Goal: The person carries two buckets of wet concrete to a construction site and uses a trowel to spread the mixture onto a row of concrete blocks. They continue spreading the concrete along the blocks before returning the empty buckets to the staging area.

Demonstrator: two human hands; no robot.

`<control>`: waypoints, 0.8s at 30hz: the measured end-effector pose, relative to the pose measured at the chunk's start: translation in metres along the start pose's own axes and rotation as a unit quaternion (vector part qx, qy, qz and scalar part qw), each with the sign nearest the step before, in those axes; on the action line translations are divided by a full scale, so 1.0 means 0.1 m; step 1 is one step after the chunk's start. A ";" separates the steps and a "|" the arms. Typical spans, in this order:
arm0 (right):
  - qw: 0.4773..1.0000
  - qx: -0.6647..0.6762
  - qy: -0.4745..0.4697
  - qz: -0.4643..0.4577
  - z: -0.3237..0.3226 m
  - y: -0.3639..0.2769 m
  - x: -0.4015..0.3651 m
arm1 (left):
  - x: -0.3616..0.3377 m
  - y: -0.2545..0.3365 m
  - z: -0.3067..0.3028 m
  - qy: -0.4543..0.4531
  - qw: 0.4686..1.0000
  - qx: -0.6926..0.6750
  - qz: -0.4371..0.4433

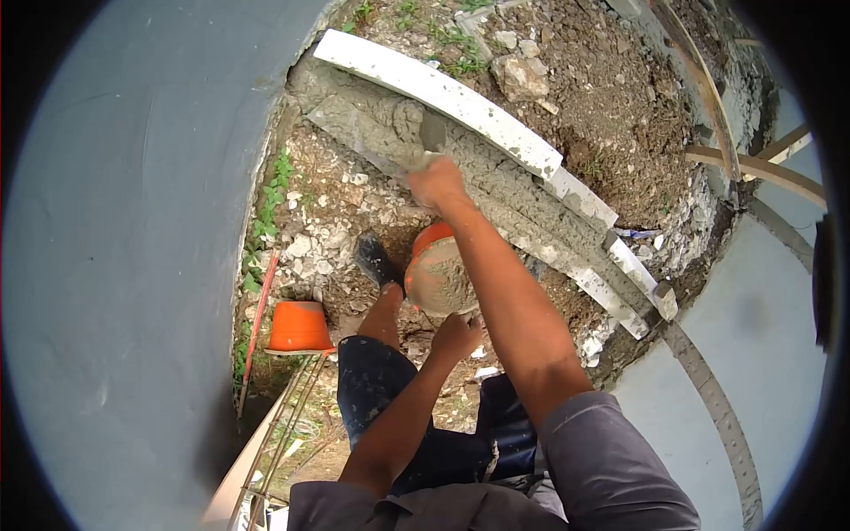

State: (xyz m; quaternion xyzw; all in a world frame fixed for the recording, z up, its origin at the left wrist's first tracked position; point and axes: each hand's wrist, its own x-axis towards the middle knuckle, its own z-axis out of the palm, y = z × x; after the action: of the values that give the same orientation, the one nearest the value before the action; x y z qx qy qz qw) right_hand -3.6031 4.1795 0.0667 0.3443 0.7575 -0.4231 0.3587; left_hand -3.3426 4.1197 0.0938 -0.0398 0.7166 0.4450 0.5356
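My right hand (pixel 436 182) reaches forward, closed around what looks like a trowel (pixel 432 131); its handle is hidden in my fist. The grey blade touches wet mortar (pixel 376 111) spread along the top of a low wall. Close to my body, my left hand (pixel 457 336) is closed on the near edge of an orange bucket (pixel 432 234). Thick grey mortar (pixel 443 276) fills that bucket, which tilts between my legs. My right forearm covers part of its right side.
White boards (pixel 443 93) edge the mortar on its far side. A second orange bucket (pixel 298 327) stands upside down at left, near thin metal rods (pixel 282 425). A grey wall (pixel 133 221) rises on the left. Rubble (pixel 305 252) and soil surround my boot (pixel 376 259).
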 end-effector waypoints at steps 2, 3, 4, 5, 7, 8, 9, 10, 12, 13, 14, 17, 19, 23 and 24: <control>0.999 -0.024 0.019 -0.023 -0.20 0.30 -0.13 | -0.06 0.32 -0.24 -0.027 0.991 -0.004 -0.130; 0.996 -0.077 0.033 -0.018 -0.37 0.33 -0.29 | -0.09 0.43 -0.34 -0.027 0.992 0.004 -0.126; 0.997 -0.077 0.033 -0.001 -0.39 0.63 -0.16 | -0.09 0.48 -0.40 -0.020 0.992 -0.003 -0.123; 0.997 -0.074 0.033 0.016 -0.32 0.87 0.00 | -0.09 0.52 -0.44 -0.023 0.992 -0.017 -0.120; 0.998 -0.049 0.023 0.044 -0.15 0.50 0.15 | -0.02 0.38 -0.36 -0.031 0.991 -0.046 -0.121; 0.997 -0.020 0.013 0.078 -0.03 0.24 0.26 | -0.01 0.41 -0.41 -0.022 0.991 -0.049 -0.120; 0.998 -0.055 -0.020 0.021 0.10 -0.09 0.32 | -0.02 0.45 -0.48 -0.021 0.991 -0.051 -0.124; 0.994 -0.089 -0.052 -0.034 0.20 -0.46 0.31 | -0.04 0.47 -0.49 -0.022 0.990 -0.052 -0.129; 0.997 -0.057 -0.056 0.005 0.26 -1.13 0.08 | 0.32 -0.41 0.22 0.013 0.999 0.013 0.046; 0.996 -0.060 -0.060 0.011 0.26 -1.21 0.04 | 0.26 -0.34 0.19 0.022 0.999 -0.007 0.044; 0.994 -0.080 -0.067 -0.020 0.26 -1.32 0.04 | 0.28 -0.32 0.16 0.036 0.998 -0.026 0.048; 0.985 -0.134 -0.022 -0.110 0.28 -1.28 0.05 | 0.05 0.13 -0.34 0.031 0.999 0.000 0.009; 0.974 -0.146 0.016 -0.172 0.10 -1.04 -0.03 | -0.05 0.44 -0.61 0.012 0.995 -0.028 -0.097; 0.942 -0.224 -0.029 -0.249 -0.24 -0.33 -0.22 | -0.04 0.41 -0.62 0.008 0.994 -0.072 -0.086; 0.944 -0.242 -0.065 -0.215 -0.34 -0.14 -0.23 | -0.07 0.45 -0.66 0.014 0.993 -0.077 -0.088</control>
State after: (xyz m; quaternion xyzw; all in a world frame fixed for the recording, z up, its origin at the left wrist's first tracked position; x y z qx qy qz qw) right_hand -3.6115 4.1991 0.1043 0.0478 0.8681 -0.3152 0.3804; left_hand -3.4119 4.0992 0.1287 -0.1500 0.6816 0.4492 0.5578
